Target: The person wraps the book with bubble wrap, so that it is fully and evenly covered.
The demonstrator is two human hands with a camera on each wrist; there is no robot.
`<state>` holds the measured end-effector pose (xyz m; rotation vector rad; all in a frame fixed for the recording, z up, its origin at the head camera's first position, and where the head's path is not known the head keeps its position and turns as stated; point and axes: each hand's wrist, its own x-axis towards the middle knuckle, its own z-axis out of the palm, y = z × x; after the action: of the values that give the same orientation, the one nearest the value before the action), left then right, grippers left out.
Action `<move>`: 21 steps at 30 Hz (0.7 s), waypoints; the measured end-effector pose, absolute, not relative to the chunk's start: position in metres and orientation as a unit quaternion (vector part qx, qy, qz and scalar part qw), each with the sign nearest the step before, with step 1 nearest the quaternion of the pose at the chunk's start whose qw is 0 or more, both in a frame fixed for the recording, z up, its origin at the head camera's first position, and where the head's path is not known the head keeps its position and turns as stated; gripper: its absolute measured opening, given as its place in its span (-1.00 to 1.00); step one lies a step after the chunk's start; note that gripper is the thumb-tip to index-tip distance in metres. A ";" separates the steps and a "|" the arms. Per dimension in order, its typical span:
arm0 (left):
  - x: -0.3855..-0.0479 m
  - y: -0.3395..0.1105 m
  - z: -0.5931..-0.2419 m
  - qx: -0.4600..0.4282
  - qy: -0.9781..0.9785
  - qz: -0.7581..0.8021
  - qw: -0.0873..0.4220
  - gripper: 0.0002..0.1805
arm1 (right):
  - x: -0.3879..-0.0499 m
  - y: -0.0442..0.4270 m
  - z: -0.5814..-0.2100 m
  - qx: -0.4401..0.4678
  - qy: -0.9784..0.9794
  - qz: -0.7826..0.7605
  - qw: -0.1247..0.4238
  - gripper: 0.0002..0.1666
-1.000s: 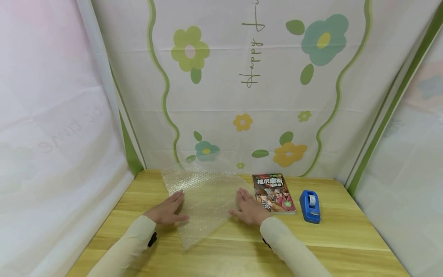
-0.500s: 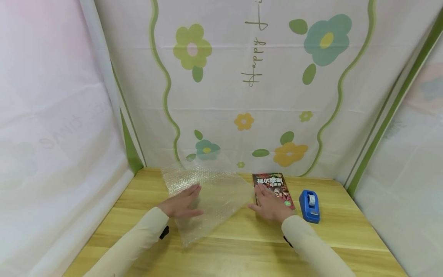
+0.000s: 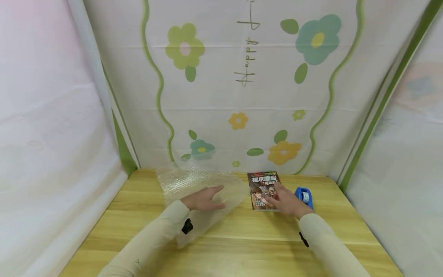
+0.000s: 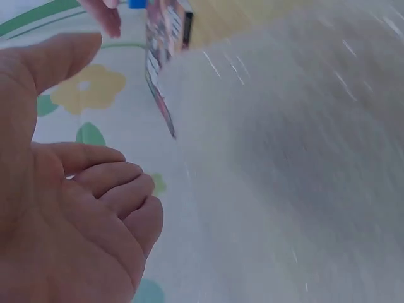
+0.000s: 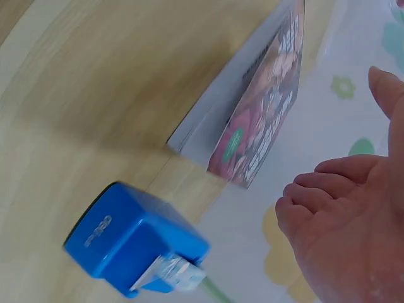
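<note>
A clear bubble-wrap sheet [image 3: 207,219] lies on the wooden table in the head view, its far edge against the cloth backdrop. Over it is my left hand [image 3: 203,198], thumb and fingers apart, holding nothing; the left wrist view shows this hand [image 4: 82,183] beside the sheet [image 4: 303,151]. To the right lies a comic-style book [image 3: 259,192]. My right hand [image 3: 287,201] hovers at the book's right side, fingers relaxed and empty. In the right wrist view the cover of the book [image 5: 265,107] stands slightly raised, with the hand [image 5: 347,214] apart from it.
A blue tape dispenser [image 3: 304,196] stands right of the book, partly behind my right hand. Printed cloth walls [image 3: 221,88] enclose the wooden table [image 3: 242,254] at the back and both sides.
Both hands have moved right: the left from the sheet's left edge to over its middle, the right from the sheet's right side across the book to its right side. Sheet and book look unmoved.
</note>
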<state>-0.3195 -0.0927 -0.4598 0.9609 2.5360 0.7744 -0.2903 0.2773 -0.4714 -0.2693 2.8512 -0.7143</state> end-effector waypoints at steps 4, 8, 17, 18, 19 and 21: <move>-0.322 -0.068 -0.458 0.289 0.876 0.346 0.170 -0.15 | -0.293 0.287 -0.466 -0.071 0.957 -0.268 0.085 0.23; -0.324 -0.047 -0.458 0.246 0.853 0.423 0.183 -0.21 | -0.295 0.293 -0.460 -0.046 0.951 -0.295 0.085 0.13; -0.332 -0.013 -0.460 0.191 0.795 0.528 0.228 -0.49 | -0.300 0.303 -0.454 -0.005 0.950 -0.294 0.103 0.00; -0.333 -0.009 -0.460 0.185 0.794 0.532 0.230 -0.51 | -0.301 0.304 -0.453 0.001 0.949 -0.296 0.106 -0.03; -0.334 -0.005 -0.461 0.180 0.792 0.535 0.232 -0.53 | -0.301 0.305 -0.453 0.005 0.948 -0.297 0.111 -0.05; -0.335 0.003 -0.461 0.170 0.793 0.536 0.234 -0.55 | -0.302 0.306 -0.451 0.012 0.948 -0.296 0.117 -0.04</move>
<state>-0.3349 0.0030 -0.4615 0.4675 2.1769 1.4705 -0.3023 0.3060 -0.4514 0.0360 2.7759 -0.8654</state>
